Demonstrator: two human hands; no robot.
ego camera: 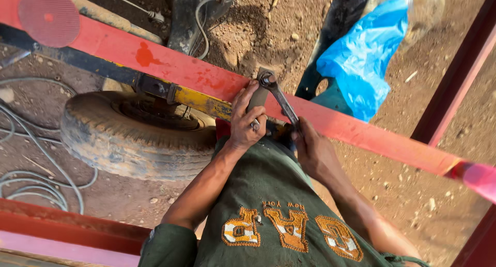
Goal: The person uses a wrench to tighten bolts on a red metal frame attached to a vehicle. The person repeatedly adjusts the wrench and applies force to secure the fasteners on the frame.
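Observation:
A long red metal beam [170, 65] crosses the view from upper left to lower right. A bolt head [267, 79] sits on its top face. A grey wrench [279, 96] has its jaw on that bolt, and its handle runs down to the right. My right hand [312, 148] grips the low end of the handle. My left hand [247, 119] presses against the beam just below the bolt, fingers curled around a grey metal piece [257, 97]. A ring shows on one finger. My green shirt fills the bottom middle.
A worn tyre [137, 135] lies on the dirt under the beam at left, beside a yellow and black bar [201, 99]. Grey cables [31, 189] coil at far left. A blue plastic sheet [361, 55] lies beyond the beam. Red frame members stand at right and bottom left.

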